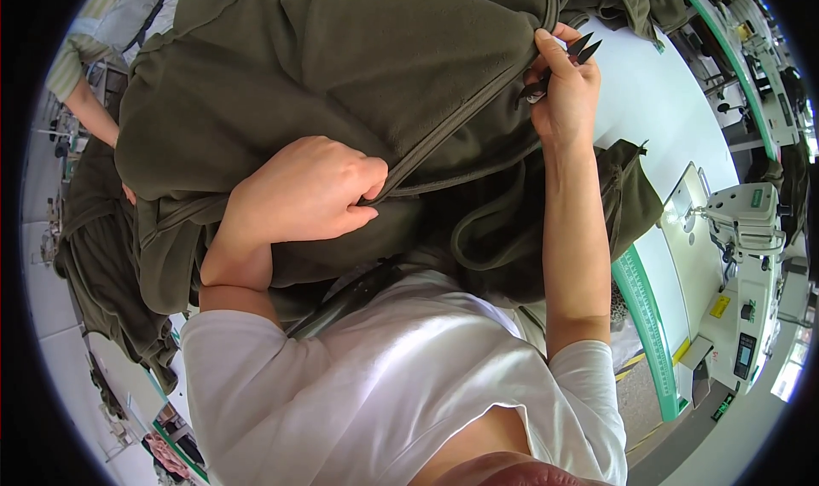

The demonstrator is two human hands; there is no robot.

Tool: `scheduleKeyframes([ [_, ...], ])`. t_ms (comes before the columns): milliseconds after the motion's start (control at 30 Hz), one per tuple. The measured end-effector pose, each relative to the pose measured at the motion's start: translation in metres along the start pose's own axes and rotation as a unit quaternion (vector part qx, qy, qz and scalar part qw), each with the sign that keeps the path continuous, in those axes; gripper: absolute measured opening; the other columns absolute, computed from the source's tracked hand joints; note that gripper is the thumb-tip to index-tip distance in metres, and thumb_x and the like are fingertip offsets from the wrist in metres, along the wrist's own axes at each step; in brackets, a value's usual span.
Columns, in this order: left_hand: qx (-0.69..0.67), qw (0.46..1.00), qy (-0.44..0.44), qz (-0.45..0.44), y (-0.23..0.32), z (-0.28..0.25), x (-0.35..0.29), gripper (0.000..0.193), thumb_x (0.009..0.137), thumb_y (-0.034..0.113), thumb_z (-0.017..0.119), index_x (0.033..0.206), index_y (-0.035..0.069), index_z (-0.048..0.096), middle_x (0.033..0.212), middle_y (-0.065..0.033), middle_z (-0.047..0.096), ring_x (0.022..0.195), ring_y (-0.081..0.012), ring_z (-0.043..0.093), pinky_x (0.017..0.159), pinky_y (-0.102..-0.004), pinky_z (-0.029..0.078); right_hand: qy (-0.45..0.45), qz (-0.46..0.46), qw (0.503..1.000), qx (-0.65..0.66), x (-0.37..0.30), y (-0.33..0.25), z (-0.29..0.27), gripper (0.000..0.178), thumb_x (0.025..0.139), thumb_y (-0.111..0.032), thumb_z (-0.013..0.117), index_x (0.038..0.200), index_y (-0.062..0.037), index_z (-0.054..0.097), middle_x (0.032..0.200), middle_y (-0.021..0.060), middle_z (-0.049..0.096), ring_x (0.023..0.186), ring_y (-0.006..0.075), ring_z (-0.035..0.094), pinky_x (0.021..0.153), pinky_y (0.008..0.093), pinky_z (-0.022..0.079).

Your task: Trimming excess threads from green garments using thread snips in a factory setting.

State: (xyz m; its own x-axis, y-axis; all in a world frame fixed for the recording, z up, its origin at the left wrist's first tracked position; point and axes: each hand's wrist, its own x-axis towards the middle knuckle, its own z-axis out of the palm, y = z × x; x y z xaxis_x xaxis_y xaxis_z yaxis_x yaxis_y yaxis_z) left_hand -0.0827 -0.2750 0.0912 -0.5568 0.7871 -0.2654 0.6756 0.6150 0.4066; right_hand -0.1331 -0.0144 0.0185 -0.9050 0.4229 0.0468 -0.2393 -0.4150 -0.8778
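Observation:
A large piece of dark olive-green fabric [375, 51], soft and thick, lies heaped before me. Its seamed edge [465, 115] runs slantwise between my two hands. My left hand [299, 192] is closed on the lower end of this edge, with the fingertips partly hidden. At the upper end, my right hand [567, 85] pinches the fabric's corner between thumb and fingers. Tucked in the same hand are small black thread snips [583, 51], whose two pointed blades stick out past the fingers, slightly apart.
A white table [653, 98] lies under the fabric on the right. Beyond my right forearm stands a white sewing machine [738, 222], with a green ruler strip [646, 324] along the table edge. Another person's arm [90, 111] reaches in at the left, near more olive fabric [102, 256].

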Motion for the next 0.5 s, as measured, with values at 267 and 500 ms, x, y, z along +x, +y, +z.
scheduleKeyframes([
  [267, 0.01, 0.999, 0.018, 0.035, -0.0057, 0.008, -0.0026, 0.02, 0.065, 0.012, 0.07, 0.066, 0.007, 0.051, 0.055, -0.0043, 0.053, 0.051, -0.0251, 0.052, 0.046, -0.0367, 0.037, -0.009, 0.007, 1.0, -0.012, -0.0049, -0.002, 0.0003, 0.026, 0.084, -0.008, 0.064, 0.108, -0.0016, 0.059, 0.064, -0.0008, 0.053, 0.055, 0.0073, 0.049, 0.049, 0.0223, 0.038],
  [500, 0.017, 0.999, 0.003, 0.035, -0.0078, 0.0079, -0.0005, 0.02, 0.065, 0.012, 0.07, 0.065, 0.007, 0.051, 0.056, -0.0047, 0.053, 0.051, -0.0256, 0.053, 0.046, -0.0369, 0.037, -0.008, 0.025, 1.0, -0.015, -0.0048, -0.0085, 0.0033, 0.022, 0.082, -0.01, 0.067, 0.102, -0.0033, 0.06, 0.067, -0.0024, 0.052, 0.057, 0.0062, 0.048, 0.049, 0.0221, 0.037],
])
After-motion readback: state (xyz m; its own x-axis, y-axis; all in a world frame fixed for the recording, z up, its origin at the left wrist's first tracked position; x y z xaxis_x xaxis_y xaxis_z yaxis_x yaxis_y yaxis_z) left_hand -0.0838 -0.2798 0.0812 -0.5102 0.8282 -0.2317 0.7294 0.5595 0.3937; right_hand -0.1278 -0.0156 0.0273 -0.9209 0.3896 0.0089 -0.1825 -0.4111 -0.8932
